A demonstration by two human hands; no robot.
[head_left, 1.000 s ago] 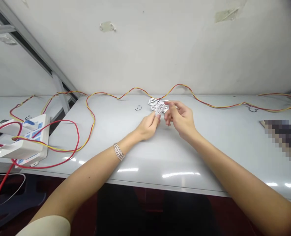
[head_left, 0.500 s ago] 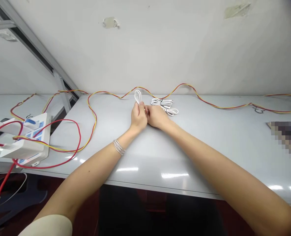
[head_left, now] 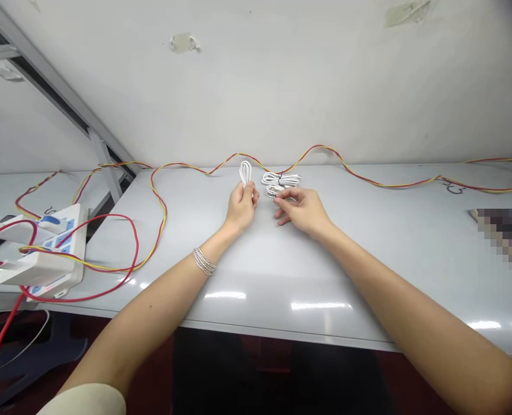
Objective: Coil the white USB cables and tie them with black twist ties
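Observation:
A coiled white cable [head_left: 246,172] stands up out of my left hand [head_left: 241,208], whose fingers are closed around its lower part. To the right, my right hand [head_left: 301,210] hovers over the table with its fingers loosely bent and apart. Thumb and forefinger tips come near each other, and I see nothing clearly between them. Just beyond those fingertips lie two more white cable bundles: one [head_left: 286,180] fastened with a dark tie at its middle, the other [head_left: 274,190] partly covered by my right hand.
Along the back of the grey table [head_left: 256,259] runs a twisted red-and-yellow wire [head_left: 320,146]. A white power strip [head_left: 76,253] with plugged-in chargers and a looped red cable [head_left: 137,242] stands at left. Dark wire bits [head_left: 455,187] and a pixelated object [head_left: 507,233] are at right.
My right hand has come away from my left, moving right, and its fingers have loosened. My left hand still grips the coiled white cable. The view has shifted slightly.

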